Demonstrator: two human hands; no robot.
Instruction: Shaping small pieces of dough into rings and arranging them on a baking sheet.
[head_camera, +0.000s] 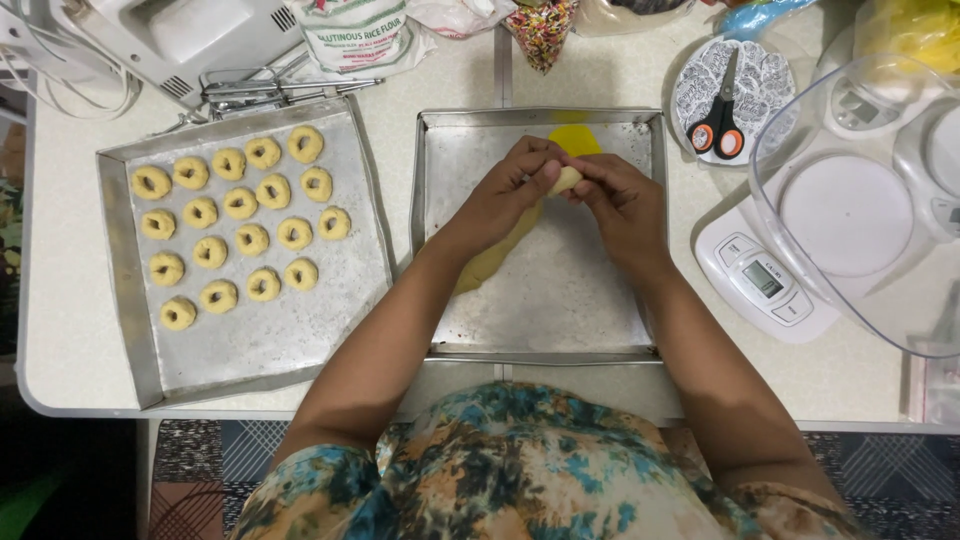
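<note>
Both hands meet over the middle metal tray (610, 310). My left hand (515, 185) and my right hand (620, 200) pinch a small pale lump of dough (567, 180) between their fingertips. Under my left wrist lies a longer mass of yellow dough (490, 262) on the tray, partly hidden by the forearm. A flat yellow disc (577, 137) shows just beyond the fingers. To the left, a second metal tray (330, 330) carries several shaped dough rings (238, 203) with dark centres, set in rows.
A kitchen scale (765, 280) under a clear plastic bowl (860, 200) stands at the right. Scissors (722, 115) rest on a patterned round lid. A white mixer (170, 35), beaters (260, 85), a flour bag (355, 35) and a sprinkles bag (542, 30) line the back edge.
</note>
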